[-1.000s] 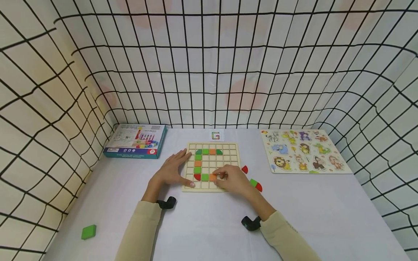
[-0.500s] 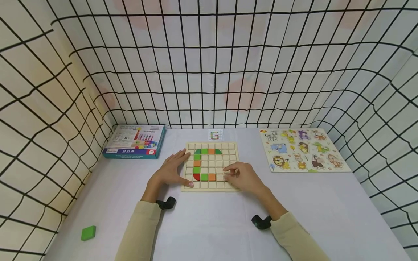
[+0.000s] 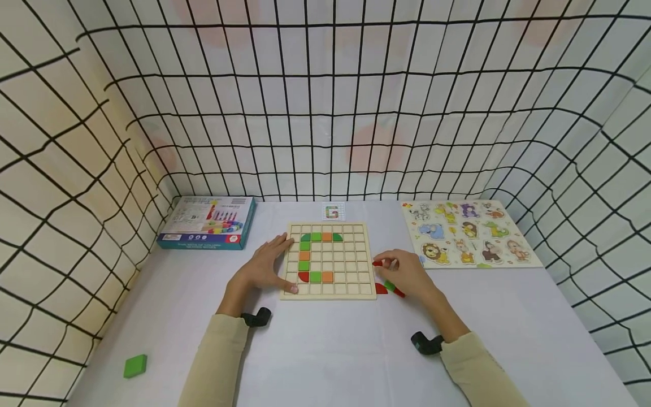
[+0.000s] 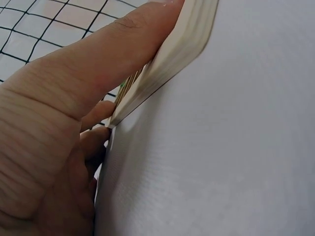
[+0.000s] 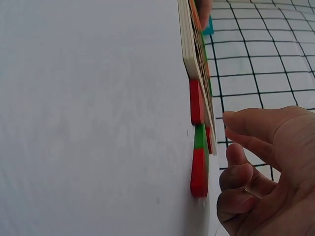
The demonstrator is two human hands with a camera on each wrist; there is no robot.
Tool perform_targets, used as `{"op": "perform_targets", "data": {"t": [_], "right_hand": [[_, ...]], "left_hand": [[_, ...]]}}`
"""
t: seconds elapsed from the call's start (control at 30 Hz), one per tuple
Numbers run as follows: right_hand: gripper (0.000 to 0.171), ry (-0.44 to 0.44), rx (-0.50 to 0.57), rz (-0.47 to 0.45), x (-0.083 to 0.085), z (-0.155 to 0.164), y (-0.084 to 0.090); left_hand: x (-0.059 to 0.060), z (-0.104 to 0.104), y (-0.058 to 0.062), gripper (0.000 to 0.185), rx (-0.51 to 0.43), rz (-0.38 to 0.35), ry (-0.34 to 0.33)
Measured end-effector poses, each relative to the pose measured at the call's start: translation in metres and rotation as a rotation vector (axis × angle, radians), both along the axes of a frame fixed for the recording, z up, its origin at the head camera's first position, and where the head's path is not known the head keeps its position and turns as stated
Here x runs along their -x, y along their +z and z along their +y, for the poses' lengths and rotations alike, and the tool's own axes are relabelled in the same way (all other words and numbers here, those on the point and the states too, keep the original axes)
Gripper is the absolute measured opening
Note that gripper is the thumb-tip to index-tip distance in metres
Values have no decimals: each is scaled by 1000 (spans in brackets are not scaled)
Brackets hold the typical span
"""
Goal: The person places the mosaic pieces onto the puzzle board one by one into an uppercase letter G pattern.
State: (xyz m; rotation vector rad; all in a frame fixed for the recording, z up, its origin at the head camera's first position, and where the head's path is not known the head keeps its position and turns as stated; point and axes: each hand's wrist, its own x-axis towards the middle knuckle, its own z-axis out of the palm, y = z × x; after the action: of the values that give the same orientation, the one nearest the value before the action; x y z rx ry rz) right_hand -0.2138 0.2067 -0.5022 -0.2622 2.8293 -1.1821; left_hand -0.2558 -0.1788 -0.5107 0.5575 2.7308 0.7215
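Observation:
A wooden grid board (image 3: pixel 351 280) lies mid-table with green, orange and red tiles (image 3: pixel 315 276) set in its left part. My left hand (image 3: pixel 264 268) rests flat on the board's left edge, and its thumb (image 4: pixel 98 64) lies along the board's side (image 4: pixel 182 44). My right hand (image 3: pixel 404 274) hovers just right of the board with loosely curled fingers (image 5: pixel 246 177) and holds nothing. A red piece (image 3: pixel 377 263) sits at its fingertips. A red piece (image 5: pixel 196 101) and a green-and-red pair (image 5: pixel 199 167) lie flat on the table beside the board's edge (image 5: pixel 186 44).
A blue box (image 3: pixel 207 221) lies at the back left and an animal puzzle (image 3: pixel 470 234) at the back right. A small pattern card (image 3: pixel 333 212) sits behind the board. A green block (image 3: pixel 134 366) lies near the front left. Mesh walls enclose the table.
My right hand left the orange tile in the board's bottom row and moved right, off the board, to the loose pieces. My left hand stayed put.

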Motion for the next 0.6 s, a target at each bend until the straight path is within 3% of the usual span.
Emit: {"op": "perform_targets", "data": {"t": [0.33,0.6], "right_hand": [[28,-12,-18,-26,0,10,1],[29,39,-29,-61,2,10,1]], "left_hand": [[-3,-4,2,133,-22,0,-1],[-2,-2,0,133,-29,-14,-4]]}}
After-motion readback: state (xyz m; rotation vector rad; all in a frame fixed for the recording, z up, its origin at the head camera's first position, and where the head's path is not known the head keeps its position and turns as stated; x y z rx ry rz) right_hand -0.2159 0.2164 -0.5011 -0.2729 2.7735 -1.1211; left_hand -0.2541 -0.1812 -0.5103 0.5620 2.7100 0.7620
